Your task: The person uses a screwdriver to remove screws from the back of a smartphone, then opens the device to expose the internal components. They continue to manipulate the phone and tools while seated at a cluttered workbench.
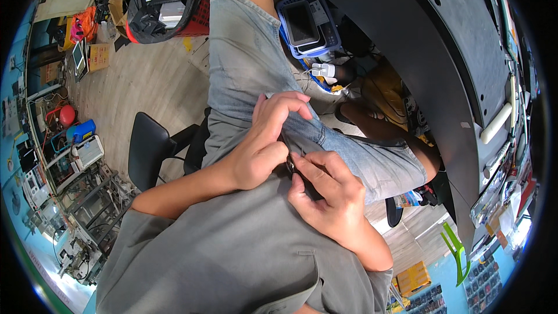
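Observation:
Both hands meet over my lap, at the hem of the grey shirt [221, 250]. My left hand [261, 154] has its thumb side closed against a small dark shiny piece [290, 164], while some of its fingers curve loosely away above. My right hand [334, 195] pinches toward the same piece from the other side, thumb and fingers bent inward. The fingers cover most of the piece, so its kind does not show. Blue jeans shorts [250, 52] lie beneath the hands.
A dark workbench [395, 40] curves along the right. Under it stands a blue basket [334, 40] with a tablet-like device [301, 23]. At upper left is a lined red bin [197, 20] of boxes. A black chair [148, 148] stands left, near cluttered shelves [87, 197].

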